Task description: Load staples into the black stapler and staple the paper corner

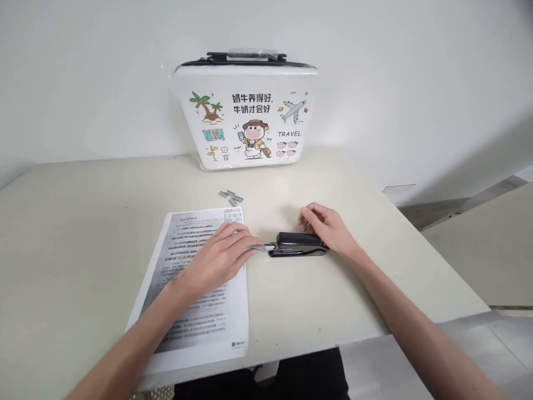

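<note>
A black stapler (298,244) lies on the cream table (83,222) with its metal staple tray (263,248) slid out to the left. My left hand (222,255) rests over a printed sheet of paper (195,311) and its fingertips pinch the end of that tray. My right hand (325,225) sits at the stapler's right end, fingers curled on its back. Loose strips of staples (231,195) lie on the table just beyond the sheet.
A white plastic case (245,111) with cartoon travel pictures and a black handle stands upright against the wall at the back of the table. The table's right edge (437,261) drops off near my right forearm. A second pale surface (491,250) lies further right.
</note>
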Available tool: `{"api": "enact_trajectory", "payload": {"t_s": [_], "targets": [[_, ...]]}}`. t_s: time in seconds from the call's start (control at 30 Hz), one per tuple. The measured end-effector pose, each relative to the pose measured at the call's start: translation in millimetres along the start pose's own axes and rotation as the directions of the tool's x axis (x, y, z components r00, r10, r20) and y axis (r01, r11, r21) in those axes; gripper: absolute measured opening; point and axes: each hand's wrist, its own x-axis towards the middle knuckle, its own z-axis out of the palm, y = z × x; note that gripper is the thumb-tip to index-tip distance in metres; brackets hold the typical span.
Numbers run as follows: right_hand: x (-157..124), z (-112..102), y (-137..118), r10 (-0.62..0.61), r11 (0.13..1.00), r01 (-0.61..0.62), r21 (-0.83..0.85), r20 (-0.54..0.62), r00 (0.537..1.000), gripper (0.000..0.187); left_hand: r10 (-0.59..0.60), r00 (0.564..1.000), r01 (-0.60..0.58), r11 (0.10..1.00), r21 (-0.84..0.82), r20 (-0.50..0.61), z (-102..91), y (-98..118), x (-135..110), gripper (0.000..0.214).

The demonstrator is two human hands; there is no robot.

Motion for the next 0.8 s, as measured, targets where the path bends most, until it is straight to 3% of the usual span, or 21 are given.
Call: {"api": "enact_trajectory", "payload": {"t_s": [0.23,0.43,0.8], "targets": [[0,0,0,0.01,1.0,-0.01,-0.002,0.004,1.0,0.045,-0.154,0.983,0.137,0.979,-0.153,-0.1,11.9,4,2,0.014],[0,-1,-2,0.006,1.0,-0.006,-0.006,0.006,1.0,0.046,-0.199,0.976,0.181,0.966,-0.183,-0.084,22.7,12,2,0.012],[-1,-1,-8,0.021,1.0,-0.021,-0.024,-0.004,1.0,0.046,-0.349,0.935,0.325,0.912,-0.25,-0.057,23.3,16,4,0.012]]}}
